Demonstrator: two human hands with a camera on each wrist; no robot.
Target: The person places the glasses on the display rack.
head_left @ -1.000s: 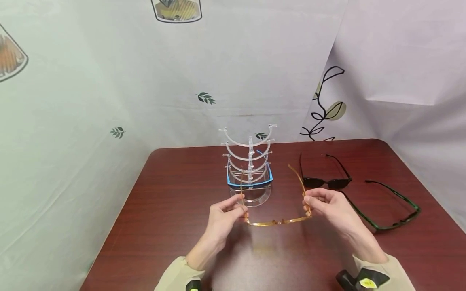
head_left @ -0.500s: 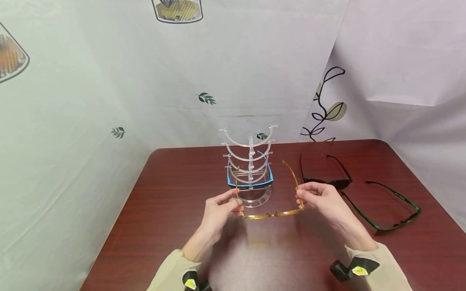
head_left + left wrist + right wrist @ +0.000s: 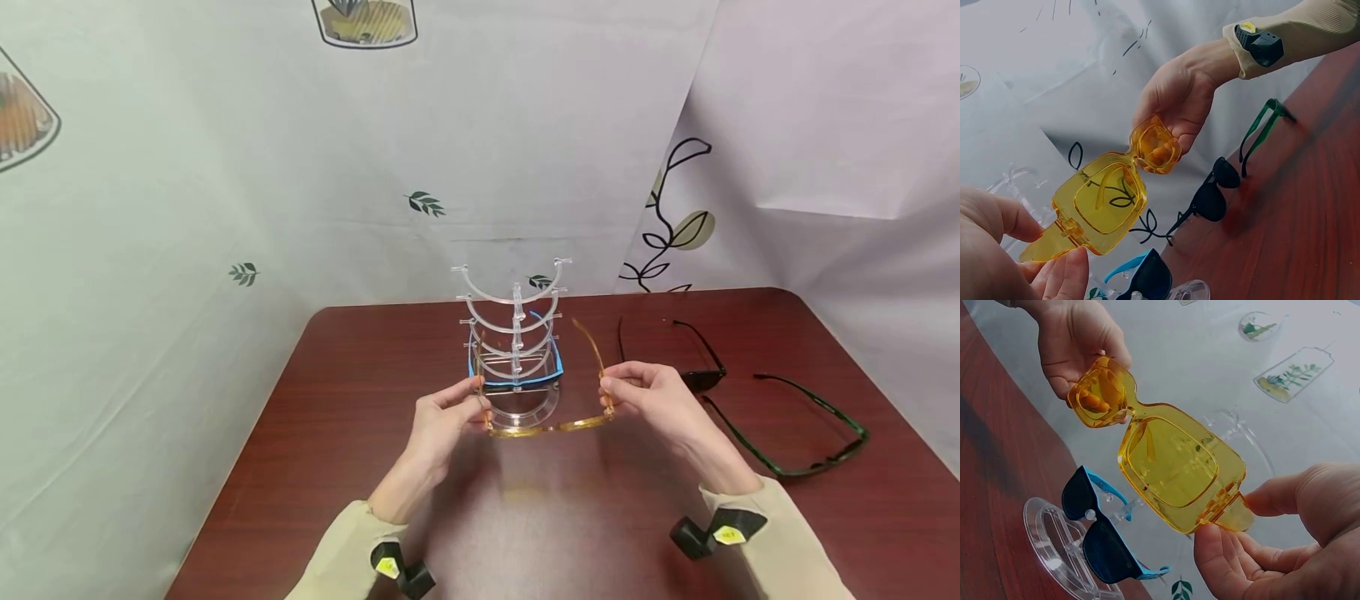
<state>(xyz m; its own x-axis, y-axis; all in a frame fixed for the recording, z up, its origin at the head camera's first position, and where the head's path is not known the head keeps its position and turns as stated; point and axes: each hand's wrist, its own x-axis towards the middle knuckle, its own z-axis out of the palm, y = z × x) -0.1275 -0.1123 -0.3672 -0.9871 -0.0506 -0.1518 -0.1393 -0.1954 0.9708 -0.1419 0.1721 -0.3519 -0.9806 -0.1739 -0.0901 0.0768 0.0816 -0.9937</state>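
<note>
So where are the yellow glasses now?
In the head view, the left hand and right hand hold the yellow glasses near centre, in front of the clear stand, left of the black sunglasses.

Black sunglasses rest on the red-brown table just beyond my right hand, which partly hides them. Green-framed glasses lie on the table to the right of that hand. Farther beyond the same hand hangs a pale cloth, printed with leaf sprigs and jars.
</note>
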